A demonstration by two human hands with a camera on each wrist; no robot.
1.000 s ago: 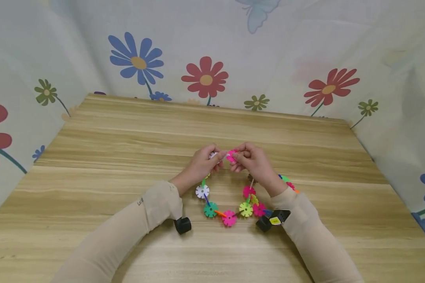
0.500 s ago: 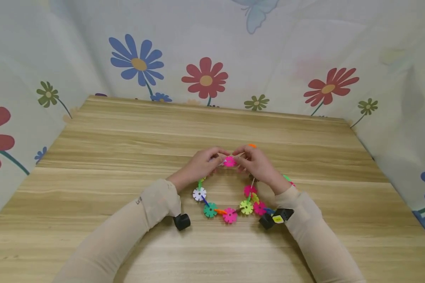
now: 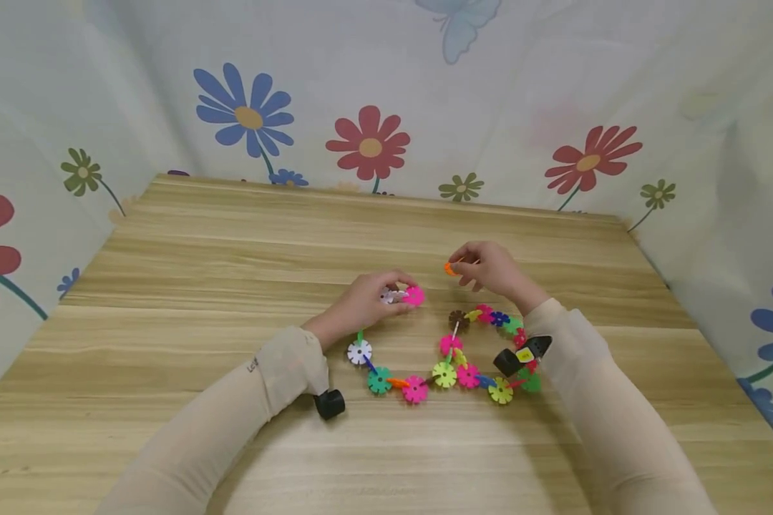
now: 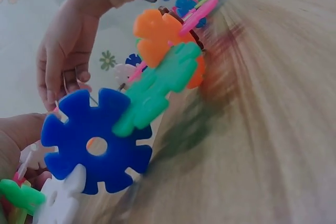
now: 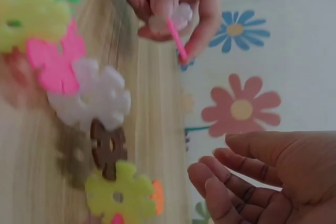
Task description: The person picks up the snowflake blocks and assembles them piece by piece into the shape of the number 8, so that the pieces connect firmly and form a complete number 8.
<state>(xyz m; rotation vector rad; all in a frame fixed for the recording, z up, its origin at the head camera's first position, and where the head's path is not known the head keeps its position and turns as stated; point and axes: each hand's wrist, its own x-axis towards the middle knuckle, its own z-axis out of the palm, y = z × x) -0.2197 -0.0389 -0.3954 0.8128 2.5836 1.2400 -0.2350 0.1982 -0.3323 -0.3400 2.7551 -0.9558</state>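
My left hand [image 3: 363, 300] pinches a pink snowflake disc [image 3: 414, 296] joined to white discs at the left end of a linked chain. In the right wrist view, the fingers of my left hand [image 5: 202, 9] curl around white and pink pieces. My right hand [image 3: 496, 270] hovers apart to the right, fingers loosely bent. An orange disc [image 3: 449, 269] shows beside its fingertips in the head view. From the right wrist, my right hand [image 5: 294, 177] appears with nothing between its fingers. A blue disc [image 4: 63, 135] and a teal disc [image 4: 157, 90] of the chain look large in the left wrist view.
The chain of coloured discs lies on the wooden table [image 3: 232, 243], with a teal disc [image 3: 379, 380] at its left and a yellow disc [image 3: 500, 391] near my right wrist. A brown disc [image 3: 459, 320] sits on its upper bend. Flower-printed cloth [image 3: 489, 93] surrounds the table.
My right hand has left the pink disc and moved right and away, uncovering more of the chain. My left hand stays on the pink and white discs.
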